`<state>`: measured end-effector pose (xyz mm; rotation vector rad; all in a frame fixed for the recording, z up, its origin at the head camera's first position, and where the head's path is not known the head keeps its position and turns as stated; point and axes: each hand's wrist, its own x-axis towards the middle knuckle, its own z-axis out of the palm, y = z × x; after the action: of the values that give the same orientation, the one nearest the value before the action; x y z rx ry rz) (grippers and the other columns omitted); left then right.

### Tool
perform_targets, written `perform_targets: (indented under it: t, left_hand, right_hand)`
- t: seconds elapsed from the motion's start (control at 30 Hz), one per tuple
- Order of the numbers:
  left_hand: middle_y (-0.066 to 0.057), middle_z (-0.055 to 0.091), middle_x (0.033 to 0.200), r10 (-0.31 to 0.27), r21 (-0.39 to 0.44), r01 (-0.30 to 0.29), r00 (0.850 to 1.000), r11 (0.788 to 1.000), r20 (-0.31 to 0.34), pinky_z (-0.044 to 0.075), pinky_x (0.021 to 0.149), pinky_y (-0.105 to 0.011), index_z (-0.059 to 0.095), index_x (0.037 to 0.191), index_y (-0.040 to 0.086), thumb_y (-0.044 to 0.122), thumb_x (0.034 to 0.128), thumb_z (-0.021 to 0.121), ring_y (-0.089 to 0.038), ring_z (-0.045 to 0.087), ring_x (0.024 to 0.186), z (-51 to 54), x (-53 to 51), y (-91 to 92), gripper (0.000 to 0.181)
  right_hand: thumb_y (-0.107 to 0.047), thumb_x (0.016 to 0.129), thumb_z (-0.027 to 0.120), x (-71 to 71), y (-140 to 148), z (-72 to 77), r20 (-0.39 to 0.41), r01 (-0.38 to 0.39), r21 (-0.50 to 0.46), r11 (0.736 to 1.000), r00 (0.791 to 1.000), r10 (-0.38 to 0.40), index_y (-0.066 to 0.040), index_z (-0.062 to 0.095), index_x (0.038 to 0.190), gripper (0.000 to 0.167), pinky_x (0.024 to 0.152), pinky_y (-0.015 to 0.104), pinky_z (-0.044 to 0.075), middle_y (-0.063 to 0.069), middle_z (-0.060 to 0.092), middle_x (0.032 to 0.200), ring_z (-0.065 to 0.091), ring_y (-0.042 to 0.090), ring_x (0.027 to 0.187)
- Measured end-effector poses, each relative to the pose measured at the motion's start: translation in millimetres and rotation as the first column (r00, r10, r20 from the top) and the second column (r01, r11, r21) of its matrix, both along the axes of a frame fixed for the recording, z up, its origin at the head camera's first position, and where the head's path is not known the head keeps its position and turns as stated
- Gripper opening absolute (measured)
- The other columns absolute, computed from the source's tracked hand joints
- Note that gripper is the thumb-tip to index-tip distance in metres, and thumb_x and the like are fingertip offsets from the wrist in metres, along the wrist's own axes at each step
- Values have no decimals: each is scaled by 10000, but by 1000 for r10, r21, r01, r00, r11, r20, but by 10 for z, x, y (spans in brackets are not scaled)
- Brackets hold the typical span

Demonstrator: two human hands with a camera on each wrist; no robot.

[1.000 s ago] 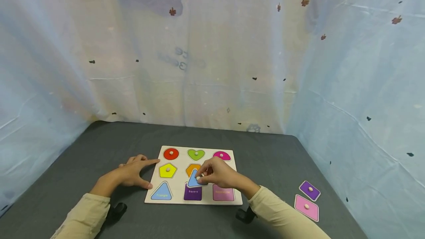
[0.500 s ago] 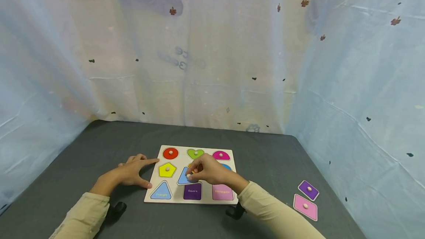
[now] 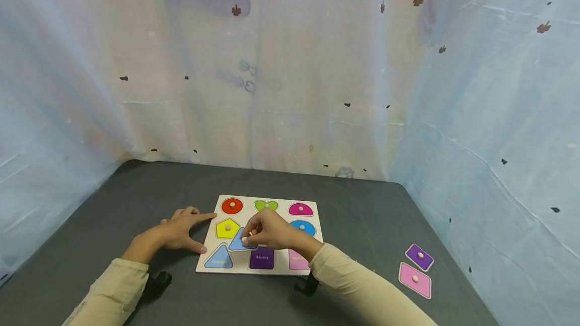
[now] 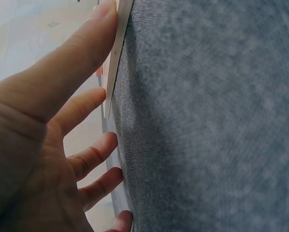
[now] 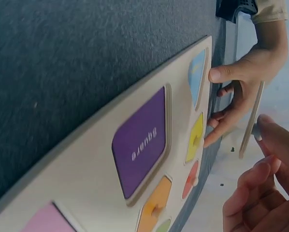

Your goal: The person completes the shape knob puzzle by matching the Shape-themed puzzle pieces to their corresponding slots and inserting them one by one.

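Since 1 second ago, the right hand [image 3: 272,231] has carried the blue triangle piece [image 3: 236,244] leftward, from over the middle of the puzzle board [image 3: 241,266] to beside the triangle recess [image 3: 219,259] at its near left corner; the left hand [image 3: 181,229] has kept its place. Gray cloth separates the board from the table [image 3: 353,205]'s left and far edges, and a wide stretch runs from the board's right edge to 2 loose pieces, the purple piece [image 3: 420,258] and the pink piece [image 3: 415,281], near the table's right edge. The right forearm slants in across the board's near right corner, thumb and fingertips pinching the triangle's knob; the right wrist view shows that piece edge-on, raised off the board. The left hand is spread wide, gripping nothing: thumb and index finger touch the board's left edge, the other 3 fingers reaching toward the cloth beyond.
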<state>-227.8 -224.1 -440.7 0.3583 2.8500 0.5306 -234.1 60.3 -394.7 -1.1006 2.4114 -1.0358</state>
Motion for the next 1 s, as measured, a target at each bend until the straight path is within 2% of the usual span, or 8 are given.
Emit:
perform_targets:
  t: [0.23,0.8,1.0]
  left_hand:
    - [-221,450,1359,-2,6,2,1000,1000,-5,333,914,-767,467,1516,207,529,682,894,-476,395,1240,14,4,5,991]
    - [-209,452,1324,-24,43,25,1000,999,-18,346,883,-730,475,1509,185,500,694,896,-493,391,1244,-11,17,-23,969]
    - [-211,457,1309,-27,30,27,999,999,-18,348,879,-749,476,1507,179,506,694,895,-494,401,1225,4,15,-23,971]
  right_hand:
    - [-74,860,800,45,-136,-53,28,46,31,998,999,-47,-18,807,903,71,538,155,337,-48,510,612,414,39,565]
    - [-144,846,827,97,-451,-202,-33,51,150,987,998,-47,-72,813,878,80,514,152,357,-74,542,615,451,15,578]
    - [-193,860,821,108,-514,-252,-87,50,197,979,996,-33,-111,819,904,93,526,150,379,-81,556,642,461,11,598]
